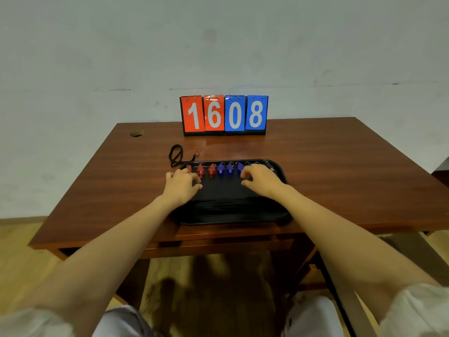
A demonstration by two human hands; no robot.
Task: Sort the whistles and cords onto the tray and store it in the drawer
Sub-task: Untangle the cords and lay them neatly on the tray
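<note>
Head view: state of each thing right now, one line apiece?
Tray: flat on the table, at its near edge.
Red whistles: lined up along the tray's far side.
Blue whistles: same row, right of the red.
Loose cord: off the tray, on the table behind its left corner.
Left hand: fingers curled over the tray; grip unclear.
Right hand: fingers curled over the row; grip unclear.
Scoreboard: upright, reads 1608.

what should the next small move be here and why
Probably the left hand reaches for the black cord lying on the table off the far left corner of the tray and lays it inside. The whistles already line the far edge; that cord seems the only piece not on it.
</note>
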